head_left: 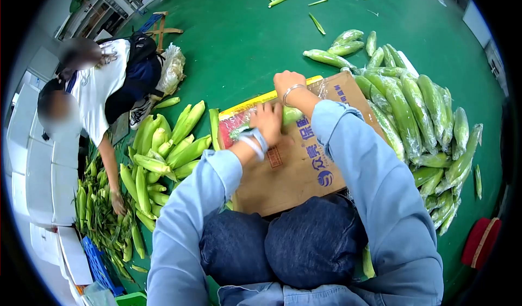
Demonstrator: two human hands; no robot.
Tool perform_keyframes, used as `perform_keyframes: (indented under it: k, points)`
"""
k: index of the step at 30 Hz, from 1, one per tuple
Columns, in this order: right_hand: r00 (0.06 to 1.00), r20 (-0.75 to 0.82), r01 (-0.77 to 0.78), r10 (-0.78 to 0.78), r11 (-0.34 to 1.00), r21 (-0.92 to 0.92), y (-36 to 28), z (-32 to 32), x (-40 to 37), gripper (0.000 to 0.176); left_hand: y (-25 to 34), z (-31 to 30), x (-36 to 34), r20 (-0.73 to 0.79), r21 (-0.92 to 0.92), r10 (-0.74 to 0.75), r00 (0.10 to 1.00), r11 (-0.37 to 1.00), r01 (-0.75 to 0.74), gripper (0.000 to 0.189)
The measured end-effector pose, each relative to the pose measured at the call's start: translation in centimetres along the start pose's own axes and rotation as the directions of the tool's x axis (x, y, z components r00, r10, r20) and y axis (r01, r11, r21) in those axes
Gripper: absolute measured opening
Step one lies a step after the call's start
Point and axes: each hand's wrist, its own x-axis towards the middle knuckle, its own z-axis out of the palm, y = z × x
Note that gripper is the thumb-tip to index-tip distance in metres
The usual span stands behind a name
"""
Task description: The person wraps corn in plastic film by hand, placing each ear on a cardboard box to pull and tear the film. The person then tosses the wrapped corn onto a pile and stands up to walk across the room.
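A green-husked ear of corn (292, 115) lies across a cardboard box (283, 181) in front of my knees. My left hand (265, 122) is closed over its middle, slightly smeared by motion. Clear plastic film (231, 122) spreads to the left of that hand, over a red surface. Beyond the corn, my right hand (289, 84) is curled shut at the yellow edge (244, 106) of a flat pack on the cardboard. What its fingers hold is hidden.
Film-wrapped corn (405, 102) is piled on the right, unwrapped corn (157, 153) on the left. Another person (111, 72) crouches at left, reaching toward loose husks (106, 213). A blue crate (100, 265) and white boxes (41, 175) stand there. Husk scraps (280, 0) lie on the green floor.
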Motion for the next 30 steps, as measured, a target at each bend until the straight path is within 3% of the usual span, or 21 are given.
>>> perform_keyframes:
  k: [2, 4, 6, 8, 9, 10, 11, 12, 13, 14, 15, 16, 18, 19, 21, 22, 24, 25, 26, 28, 30]
  points:
    - [0.978, 0.195, -0.059, 0.066, 0.997, -0.044, 1.0, -0.1, 0.5, 0.028, -1.7, 0.0, 2.4, 0.024, -0.129, 0.005, 1.000, 0.992, -0.001, 0.085]
    - [0.973, 0.209, -0.090, 0.095, 0.995, -0.038, 1.2, -0.1, 0.4, 0.030, -1.8, 0.1, 2.2, 0.038, -0.190, 0.016, 0.999, 0.982, -0.009, 0.072]
    - [0.915, 0.393, -0.037, 0.090, 0.990, -0.139, 0.8, 0.0, -0.6, 0.029, -1.7, 0.5, 0.9, 0.131, -0.368, 0.195, 0.972, 0.920, -0.135, 0.063]
    - [0.954, 0.285, -0.080, 0.097, 0.994, -0.070, 1.1, 2.0, -1.2, 0.031, -0.8, -0.3, -1.5, 0.261, -0.446, 0.304, 0.916, 0.879, -0.165, 0.052]
    - [0.966, 0.241, -0.071, 0.089, 0.994, -0.078, 1.2, 2.0, -1.6, 0.030, -0.7, -0.3, -3.1, 0.253, -0.490, 0.440, 0.862, 0.826, -0.278, 0.049]
    - [0.977, 0.198, -0.063, 0.079, 0.994, -0.086, 1.4, 2.0, -1.9, 0.030, 0.0, -1.4, -4.7, 0.382, -0.479, 0.516, 0.767, 0.820, -0.313, 0.049]
    - [0.964, 0.262, -0.017, 0.052, 0.991, -0.131, 2.0, 2.4, -1.5, 0.026, 0.1, -1.6, -6.6, 0.400, -0.490, 0.567, 0.720, 0.796, -0.355, 0.039]
    - [0.965, 0.260, -0.013, 0.047, 0.991, -0.131, 2.4, 3.1, -1.8, 0.026, -0.2, -2.1, -7.6, 0.650, -0.562, 0.578, 0.493, 0.803, -0.200, 0.060]
    - [0.971, 0.233, -0.031, 0.045, 0.997, -0.065, 2.9, 3.7, -2.0, 0.025, -1.6, -2.7, -9.2, 0.493, -0.711, 0.767, 0.412, 0.628, -0.318, 0.068]
    - [0.978, 0.205, -0.048, 0.046, 0.999, 0.004, 3.3, 3.8, -2.4, 0.024, -3.9, 0.0, -10.0, 0.817, -0.527, 0.567, 0.100, 0.806, -0.270, 0.076]
    - [0.968, 0.253, 0.006, -0.006, 1.000, 0.001, 3.6, 3.6, -3.2, 0.025, -6.5, 1.3, -11.9, 0.778, -0.565, 0.592, 0.210, 0.806, -0.179, 0.077]
    - [0.970, 0.245, 0.007, -0.007, 1.000, 0.001, 4.4, 4.0, -3.9, 0.025, -7.6, -0.3, -12.4, 0.780, -0.559, 0.588, 0.215, 0.809, -0.184, 0.077]
    - [0.958, 0.026, 0.276, -0.284, 0.946, 0.173, 6.0, 5.2, -5.3, 0.025, -8.7, -4.2, -12.7, 0.774, -0.597, 0.583, 0.246, 0.802, -0.022, 0.078]
    - [0.939, -0.009, 0.333, -0.343, 0.904, 0.268, 6.2, 4.2, -6.8, 0.027, -9.5, -4.6, -13.1, 0.775, -0.593, 0.578, 0.255, 0.805, -0.025, 0.078]
    - [0.918, -0.055, 0.396, -0.393, 0.901, 0.174, 6.6, 4.1, -8.9, 0.030, -10.8, -4.8, -14.2, 0.499, -0.866, 0.672, 0.547, 0.363, 0.344, 0.079]
    - [0.889, -0.096, 0.456, -0.449, 0.887, 0.075, 6.2, 4.3, -9.4, 0.033, -7.9, -7.5, -14.9, 0.469, -0.814, 0.651, 0.597, 0.057, 0.577, 0.075]
    - [0.789, -0.205, 0.610, -0.580, 0.780, 0.140, 5.1, 5.1, -10.6, 0.050, -7.6, -6.7, -15.1, 0.514, -0.672, 0.538, 0.668, -0.232, 0.704, 0.074]
    - [0.814, -0.061, 0.562, -0.578, 0.757, 0.334, 3.5, 3.0, -12.2, 0.060, -5.4, -7.8, -14.6, 0.282, -0.611, 0.623, 0.730, -0.469, 0.637, 0.072]
    - [0.809, 0.090, 0.465, -0.581, 0.725, 0.509, 1.6, 0.6, -13.8, 0.069, -5.3, -8.3, -14.7, 0.276, -0.619, 0.621, 0.734, -0.469, 0.630, 0.072]
    - [0.698, 0.223, 0.273, -0.680, 0.541, 0.795, -0.5, 0.4, -14.4, 0.078, -4.9, -8.7, -15.0, 0.303, -0.594, 0.462, 0.833, -0.592, 0.544, 0.065]
    - [0.583, 0.131, 0.014, -0.802, 0.172, 0.985, -3.0, 0.8, -15.1, 0.079, -4.1, -10.2, -14.5, 0.280, -0.656, 0.379, 0.882, -0.595, 0.464, 0.058]
